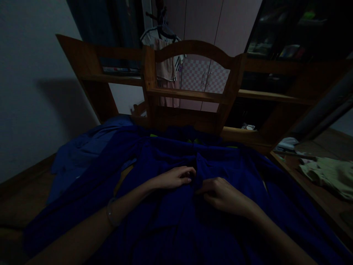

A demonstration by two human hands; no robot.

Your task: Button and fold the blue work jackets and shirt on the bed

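A dark blue long-sleeved garment [165,209] lies spread out in front of me, its sleeves stretched to both sides. My left hand [175,177] rests on its middle, fingers loosely curled. A small gap shows between thumb and forefinger, next to a raised fold of the cloth. Just to the right, my right hand [220,193] is closed, its thumb and fingers pinching the blue cloth near the front opening. A pointed flap of the garment stands up above the hands. Dim light hides the fingertips' exact contact with the cloth.
A wooden headboard with shelves [190,96] rises behind the garment. Lighter blue cloth [91,143] lies at left beside the wall. Pale green clothing [328,173] lies at right. Clothes on a hanger [165,55] hang beyond, before a pink wardrobe [201,25].
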